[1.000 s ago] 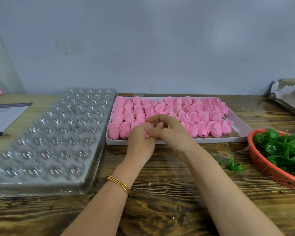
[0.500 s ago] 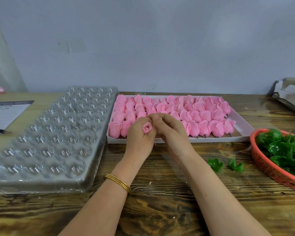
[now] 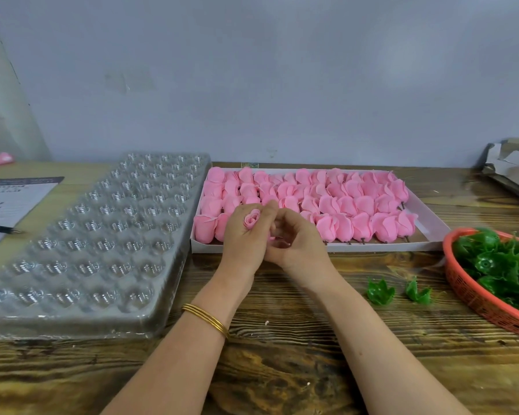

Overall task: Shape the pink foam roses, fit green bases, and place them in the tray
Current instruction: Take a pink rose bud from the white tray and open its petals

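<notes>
Left hand [image 3: 242, 238], curled into a loose fist around one small pink foam rose [image 3: 251, 220], bloom upward and spiral centre showing between thumb and forefinger; three thin gold bangles [image 3: 206, 319] on the wrist. Right hand [image 3: 297, 238], pressed against the left, fingers bent inward with tips at the rose's side; whether it grips any part of the flower cannot be told. Both hands held above the near edge of a shallow white cardboard box [image 3: 438, 227], which lies on the dark wood-grain table [image 3: 282, 369] and is packed with rows of pink foam rosebuds [image 3: 327, 202] lying on their sides, short dark stems pointing toward the person. Just left of the box, touching or nearly so: a large clear plastic blister tray [image 3: 81, 250] of round cavities in rows, every cavity visible without a flower. Far left: a printed paper sheet [image 3: 9, 202] with a dark pen [image 3: 2, 229] on it, and a small pink object [image 3: 1, 159] at the wall. Right of the hands, on the bare wood: two loose green plastic calyx bases [image 3: 399, 292], near each other. Right edge: an orange mesh plastic basket [image 3: 480, 298] heaped with more green bases [image 3: 504, 259]. Back right corner: torn grey cardboard [image 3: 513, 166]
</notes>
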Tool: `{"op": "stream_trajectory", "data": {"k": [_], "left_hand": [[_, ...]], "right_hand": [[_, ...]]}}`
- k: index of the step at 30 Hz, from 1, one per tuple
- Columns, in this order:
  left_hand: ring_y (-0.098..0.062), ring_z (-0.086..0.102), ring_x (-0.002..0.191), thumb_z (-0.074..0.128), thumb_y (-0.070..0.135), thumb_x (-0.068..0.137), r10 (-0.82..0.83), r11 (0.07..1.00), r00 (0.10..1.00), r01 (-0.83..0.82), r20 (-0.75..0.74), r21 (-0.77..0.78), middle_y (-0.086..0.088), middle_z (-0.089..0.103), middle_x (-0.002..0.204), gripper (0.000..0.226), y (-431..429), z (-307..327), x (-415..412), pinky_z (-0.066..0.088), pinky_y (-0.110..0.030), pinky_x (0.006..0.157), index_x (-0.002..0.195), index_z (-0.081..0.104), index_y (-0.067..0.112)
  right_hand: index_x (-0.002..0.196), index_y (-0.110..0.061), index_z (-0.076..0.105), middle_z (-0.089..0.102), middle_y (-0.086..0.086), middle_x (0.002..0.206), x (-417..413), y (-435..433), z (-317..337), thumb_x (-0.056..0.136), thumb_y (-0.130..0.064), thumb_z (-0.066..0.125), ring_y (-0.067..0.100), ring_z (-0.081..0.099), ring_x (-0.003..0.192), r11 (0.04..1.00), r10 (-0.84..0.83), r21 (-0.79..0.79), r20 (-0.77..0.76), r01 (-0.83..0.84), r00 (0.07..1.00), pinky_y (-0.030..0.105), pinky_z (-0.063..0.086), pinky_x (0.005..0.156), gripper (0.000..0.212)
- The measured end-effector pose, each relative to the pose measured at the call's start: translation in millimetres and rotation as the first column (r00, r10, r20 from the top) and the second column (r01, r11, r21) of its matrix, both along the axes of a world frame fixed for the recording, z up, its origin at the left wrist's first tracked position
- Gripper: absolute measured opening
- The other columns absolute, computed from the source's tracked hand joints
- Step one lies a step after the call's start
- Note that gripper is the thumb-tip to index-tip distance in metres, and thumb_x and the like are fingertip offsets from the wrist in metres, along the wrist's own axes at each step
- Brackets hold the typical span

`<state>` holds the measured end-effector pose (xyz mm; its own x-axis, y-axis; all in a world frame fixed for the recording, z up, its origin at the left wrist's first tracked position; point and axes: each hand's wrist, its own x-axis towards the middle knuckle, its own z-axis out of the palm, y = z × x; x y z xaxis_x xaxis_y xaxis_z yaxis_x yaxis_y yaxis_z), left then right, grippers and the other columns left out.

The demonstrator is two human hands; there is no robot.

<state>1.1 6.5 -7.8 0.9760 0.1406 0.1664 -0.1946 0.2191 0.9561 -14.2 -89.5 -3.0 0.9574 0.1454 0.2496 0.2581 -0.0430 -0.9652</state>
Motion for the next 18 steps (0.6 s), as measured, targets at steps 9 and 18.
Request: {"op": "stream_trajectory", "data": {"k": [9, 18], "left_hand": [[-0.017, 0.063, 0.071, 0.072, 0.031, 0.087, -0.037, 0.997, 0.999, 0.034, 0.037, 0.068, -0.006, 0.061, 0.067, 0.029, 3.7, -3.7, -0.1, 0.058, -0.036, 0.073, 0.071, 0.065, 0.008], [-0.011, 0.056, 0.063, 0.065, 0.031, 0.093, -0.068, 0.993, 0.994, 0.059, 0.081, 0.107, 0.003, 0.048, 0.055, 0.044, 5.3, -3.1, 1.8, 0.051, -0.02, 0.065, 0.051, 0.054, 0.022]], "right_hand": [[0.108, 0.002, 0.064, 0.066, 0.029, 0.1, 3.3, -0.8, -4.6, 0.078, 0.011, 0.071, 0.022, 0.065, 0.089, 0.999, -0.013, -0.035, 0.012, 0.013, 1.0, 0.032, 0.054, 0.083, 0.032], [0.101, -0.002, 0.067, 0.065, 0.004, 0.085, -0.1, -4.9, 0.8, 0.085, 0.012, 0.062, 0.013, 0.064, 0.089, 0.992, 0.126, -0.006, -0.018, -0.126, 0.992, 0.03, 0.051, 0.088, 0.022]]}}
